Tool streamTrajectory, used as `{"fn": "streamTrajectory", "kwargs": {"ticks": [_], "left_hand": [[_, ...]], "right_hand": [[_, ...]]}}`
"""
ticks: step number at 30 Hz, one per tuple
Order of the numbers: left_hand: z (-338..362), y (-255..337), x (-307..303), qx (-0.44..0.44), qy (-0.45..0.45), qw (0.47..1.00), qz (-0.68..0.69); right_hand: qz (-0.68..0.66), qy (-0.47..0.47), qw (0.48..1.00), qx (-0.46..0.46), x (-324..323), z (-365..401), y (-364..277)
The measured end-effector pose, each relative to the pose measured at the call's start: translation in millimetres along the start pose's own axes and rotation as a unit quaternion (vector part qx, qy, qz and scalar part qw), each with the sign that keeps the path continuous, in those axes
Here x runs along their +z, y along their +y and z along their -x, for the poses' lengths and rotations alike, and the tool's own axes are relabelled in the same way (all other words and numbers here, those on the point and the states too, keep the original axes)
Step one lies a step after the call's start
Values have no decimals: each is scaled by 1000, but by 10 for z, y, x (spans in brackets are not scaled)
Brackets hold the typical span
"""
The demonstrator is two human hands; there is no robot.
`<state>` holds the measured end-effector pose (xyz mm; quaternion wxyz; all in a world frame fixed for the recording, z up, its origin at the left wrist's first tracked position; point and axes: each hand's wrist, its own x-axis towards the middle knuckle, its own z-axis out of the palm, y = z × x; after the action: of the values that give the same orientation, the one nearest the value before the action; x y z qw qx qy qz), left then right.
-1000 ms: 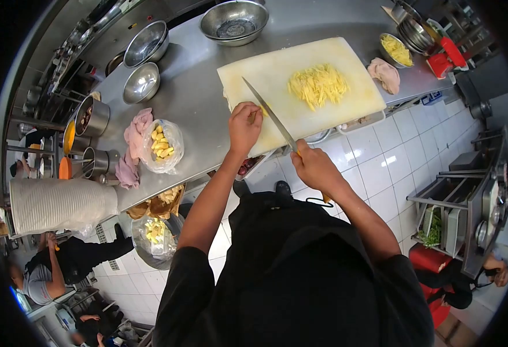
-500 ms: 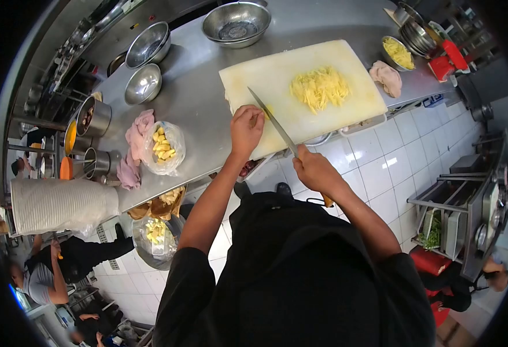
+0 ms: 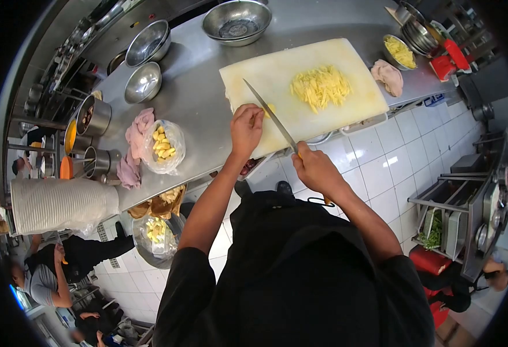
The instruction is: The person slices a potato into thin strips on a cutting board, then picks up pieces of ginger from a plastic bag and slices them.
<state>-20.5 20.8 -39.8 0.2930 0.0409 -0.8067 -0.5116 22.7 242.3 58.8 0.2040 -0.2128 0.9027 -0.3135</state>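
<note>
My right hand is closed around the handle of a long kitchen knife. The blade slants up and left over a white cutting board, close beside my left hand. That hand rests at the board's near left edge with its fingers curled and pressed together; whatever they hold is hidden. A small yellow piece lies by the blade, just past my left fingertips. Farther right on the board is a heap of thin yellow strips.
Left of the board lie a plastic bag of peeled yellow chunks and a pink cloth. Steel bowls stand at the back. A bowl of yellow strips and another cloth sit at right. Other people are at lower left.
The knife has shifted slightly, its tip a little further up and left. More of the small yellow piece shows by the blade. My left hand stays almost in place.
</note>
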Motion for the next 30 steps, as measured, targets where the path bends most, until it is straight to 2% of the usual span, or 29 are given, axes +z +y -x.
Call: {"fn": "streamTrajectory", "kwargs": {"ticks": [7,10,16,19,30], "left_hand": [[0,12,-9,-14,-14,1000,-3],[-24,-25,-30,39,-21,997,-58],[2,13,2,0,5,1000,0],[-10,-16,-16,33,-7,999,-33],[-16,19,-22,8,-9,1000,-28]], "right_hand": [[10,-16,1000,5,15,-56,18],[14,-31,999,13,61,-91,78],[-2,-7,1000,12,7,-30,53],[-5,1,1000,4,-20,16,17],[1,5,1000,-10,-27,14,-37]]}}
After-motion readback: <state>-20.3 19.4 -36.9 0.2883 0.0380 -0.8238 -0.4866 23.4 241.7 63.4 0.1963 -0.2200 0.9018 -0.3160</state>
